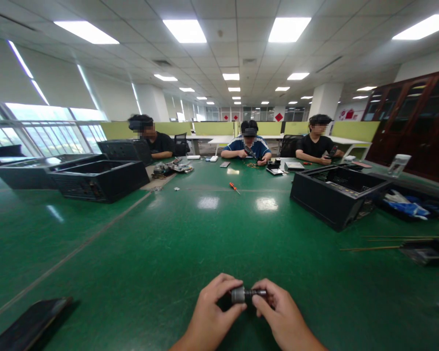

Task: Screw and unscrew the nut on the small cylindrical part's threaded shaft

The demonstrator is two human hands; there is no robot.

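Between my two hands, just above the green table's near side, is a small grey metal cylinder with a ribbed shaft [238, 294], lying roughly sideways; it looks like a small motor. My left hand [216, 306] pinches the wide cylinder end between thumb and fingers. The thin dark shaft points right, and my right hand [277, 308] grips it near its tip with thumb and forefinger. Some of the fingers behind the part are hidden.
Green table [190, 234]; orange screwdriver [233, 186] farther back. Black computer case [329, 195] at right, thin rods [373, 249] nearer. Another black case [98, 180] and metal parts [170, 168] stand left. A dark flat panel [31, 324] lies near left. Three people sit opposite.
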